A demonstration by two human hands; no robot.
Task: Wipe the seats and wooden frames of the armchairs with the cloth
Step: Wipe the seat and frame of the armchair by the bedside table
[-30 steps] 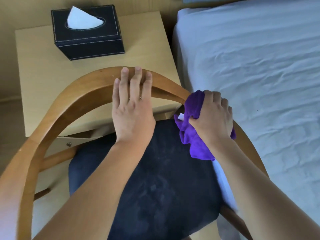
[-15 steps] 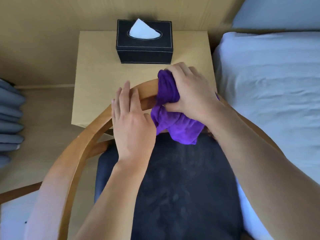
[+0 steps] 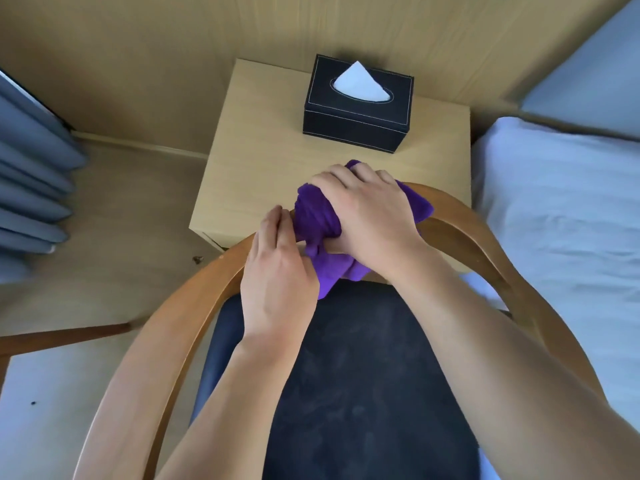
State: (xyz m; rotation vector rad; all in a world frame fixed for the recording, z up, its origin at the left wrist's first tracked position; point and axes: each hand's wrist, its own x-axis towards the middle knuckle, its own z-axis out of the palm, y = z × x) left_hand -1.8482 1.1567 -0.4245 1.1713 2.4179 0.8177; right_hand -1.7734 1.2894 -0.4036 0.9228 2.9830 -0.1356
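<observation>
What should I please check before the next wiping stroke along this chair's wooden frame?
1. Right hand gripping the bunched purple cloth: ok.
2. Cloth pressed on the curved wooden chair frame: ok.
3. Left hand out of the cloth's leftward path: not ok, it rests on the frame right beside the cloth.
4. Black tissue box clear of the frame: ok, it stands apart on the pale wooden bedside table.
5. Dark upholstered seat clean: not ok, pale smudges show.

You've got one cloth in your grip, one armchair under it, one tissue box beyond.
</observation>
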